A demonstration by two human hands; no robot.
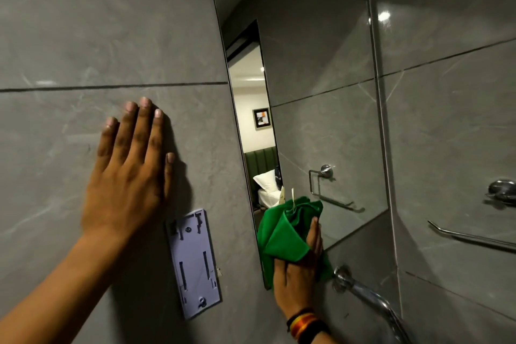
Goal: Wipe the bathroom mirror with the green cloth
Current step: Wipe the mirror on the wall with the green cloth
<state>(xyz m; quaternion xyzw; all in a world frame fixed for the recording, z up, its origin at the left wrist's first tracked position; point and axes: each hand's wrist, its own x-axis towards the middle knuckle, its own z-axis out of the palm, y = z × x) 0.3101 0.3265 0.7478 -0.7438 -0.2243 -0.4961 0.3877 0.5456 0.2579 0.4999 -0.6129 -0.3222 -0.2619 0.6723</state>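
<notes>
Presently the right hand (297, 271) is bunching the green cloth (284, 229) in a closed grip, pressing it against the mirror (315, 86) at its lower corner, while the left hand (125, 176) is lying spread flat on the tiled wall (83, 36), apparently bracing the reach.

Setting: bathroom, likely hotel or guest room. Walls: large grey stone-look tiles (83, 22) with dark joints. Fittings: frameless wall mirror (321, 92); chrome tap spout (368, 296) near right; chrome rail (472, 237) far right; white plastic mounting bracket (194, 262) on left wall. Mirror reflection: towel ring (324, 179), open doorway to a bedroom with white pillow (265, 180), framed picture (262, 118).
</notes>
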